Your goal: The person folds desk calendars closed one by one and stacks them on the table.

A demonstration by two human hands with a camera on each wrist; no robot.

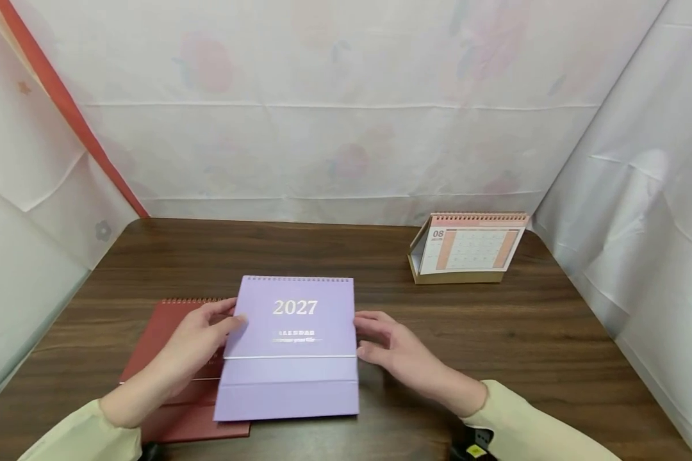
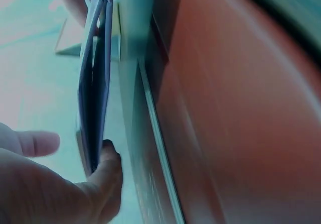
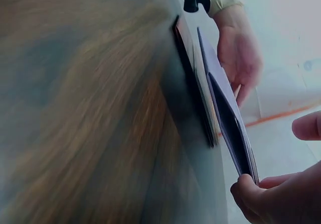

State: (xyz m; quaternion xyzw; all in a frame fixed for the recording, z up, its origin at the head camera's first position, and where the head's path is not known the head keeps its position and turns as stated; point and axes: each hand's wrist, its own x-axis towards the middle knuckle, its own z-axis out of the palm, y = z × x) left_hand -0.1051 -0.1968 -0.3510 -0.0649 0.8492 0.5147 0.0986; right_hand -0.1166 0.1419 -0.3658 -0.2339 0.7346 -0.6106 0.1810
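Observation:
A purple desk calendar (image 1: 291, 368) with "2027" on its cover is raised off the table, folded nearly flat between both hands. My left hand (image 1: 198, 333) holds its left edge; in the left wrist view the fingers (image 2: 111, 171) curl beneath it and the thumb stands a little off. At the right edge, my right hand (image 1: 403, 352) supports it with fingertips (image 3: 247, 184) curled at the edge, the thumb apart. Underneath and to the left, a dark red desk calendar (image 1: 196, 422) lies flat on the table, partly covered by the purple one and the left forearm.
Toward the back right of the wooden table (image 1: 300, 250), a pink-and-white desk calendar (image 1: 473, 250) stands upright, its page marked "08". Pale patterned curtains (image 1: 346, 128) hang behind and along both sides.

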